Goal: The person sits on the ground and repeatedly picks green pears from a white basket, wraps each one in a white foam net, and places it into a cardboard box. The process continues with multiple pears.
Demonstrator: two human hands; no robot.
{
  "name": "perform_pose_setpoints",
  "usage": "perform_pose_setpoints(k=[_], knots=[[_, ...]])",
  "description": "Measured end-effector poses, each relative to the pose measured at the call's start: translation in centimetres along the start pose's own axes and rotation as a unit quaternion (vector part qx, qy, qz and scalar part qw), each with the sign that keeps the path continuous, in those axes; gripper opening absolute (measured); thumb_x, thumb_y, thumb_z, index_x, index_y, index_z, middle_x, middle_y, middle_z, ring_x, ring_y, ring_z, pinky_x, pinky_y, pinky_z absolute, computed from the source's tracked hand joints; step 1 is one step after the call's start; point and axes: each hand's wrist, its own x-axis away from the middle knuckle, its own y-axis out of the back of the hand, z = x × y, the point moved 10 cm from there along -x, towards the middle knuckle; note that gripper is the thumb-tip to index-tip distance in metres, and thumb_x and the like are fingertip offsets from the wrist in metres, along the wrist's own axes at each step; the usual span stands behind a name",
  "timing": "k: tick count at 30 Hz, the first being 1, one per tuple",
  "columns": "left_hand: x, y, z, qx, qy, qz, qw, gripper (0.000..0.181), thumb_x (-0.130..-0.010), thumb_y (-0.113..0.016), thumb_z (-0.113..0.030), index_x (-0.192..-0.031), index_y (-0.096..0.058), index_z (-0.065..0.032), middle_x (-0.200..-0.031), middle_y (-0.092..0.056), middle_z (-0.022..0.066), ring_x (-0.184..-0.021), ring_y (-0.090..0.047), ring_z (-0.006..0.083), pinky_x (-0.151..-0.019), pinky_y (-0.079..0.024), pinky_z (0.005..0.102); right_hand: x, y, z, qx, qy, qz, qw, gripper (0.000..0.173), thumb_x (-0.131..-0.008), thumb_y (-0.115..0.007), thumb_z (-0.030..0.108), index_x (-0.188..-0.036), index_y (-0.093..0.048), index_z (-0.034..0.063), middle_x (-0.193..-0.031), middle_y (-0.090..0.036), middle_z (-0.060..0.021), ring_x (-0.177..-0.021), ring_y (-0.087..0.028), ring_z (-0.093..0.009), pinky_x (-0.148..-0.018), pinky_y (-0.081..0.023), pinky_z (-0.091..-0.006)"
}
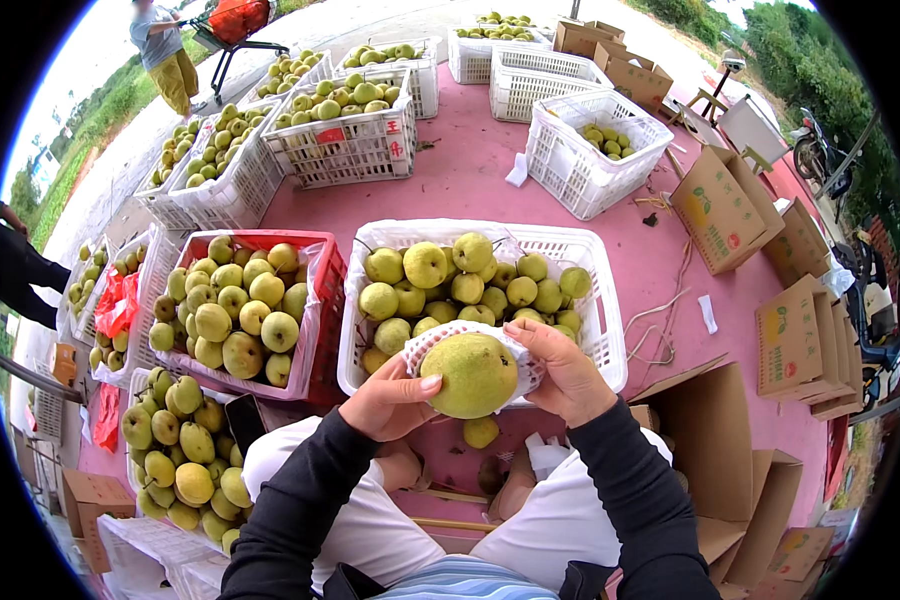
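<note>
Between my two hands is a large yellow-green pear [471,375], partly wrapped in a white foam net sleeve [450,330]. My left hand [390,397] grips it from the left, thumb on its front. My right hand [566,375] holds the net and the pear's right side, thumb and finger at the net's upper edge. Just beyond my hands stands a white plastic crate [611,330] with many loose pears [424,264]. One pear [481,432] shows below the held one, near my feet.
Left of the white crate is a red crate [334,300] of pears. More pears [195,442] fill a crate by my left knee, next to a phone [245,424]. An open cardboard box [705,435] stands at my right. Farther off are pear crates [345,150], folded cartons [799,337] and a person [163,56] with a cart.
</note>
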Motion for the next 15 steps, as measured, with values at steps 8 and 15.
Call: perform_pose_setpoints(k=[8, 15], knots=[[-0.5, 1.3, -0.3, -0.102, -0.095, -0.105, 0.985, 0.067, -0.093, -0.06, -0.005, -0.149, -0.025, -0.0069, -0.137, -0.048, 0.0113, -0.125, -0.049, 0.0194, -0.105, -0.041, 0.0337, 4.3, -5.8, 4.7, 0.42, 0.291, -0.084, 0.856, 0.017, -0.092, -0.066, 0.015, -0.097, -0.054, 0.004, -0.083, -0.059, -0.0019, -0.068, -0.055, -0.006, -0.06, -0.046, -0.0219], [-1.2, 1.5, -0.4, -0.011, -0.109, -0.056, 0.992, 0.059, -0.091, -0.045, 0.004, -0.146, -0.03, -0.0103, -0.137, -0.048, 0.0104, -0.126, -0.051, 0.022, -0.104, -0.044, 0.0382, 10.1, -13.2, 5.4, 0.716, 0.449, -0.006, 0.534, 0.051, -0.075, -0.078, 0.018, -0.123, -0.061, 0.0137, -0.125, -0.061, -0.0086, -0.117, -0.057, -0.029, -0.094, -0.05, -0.0392]])
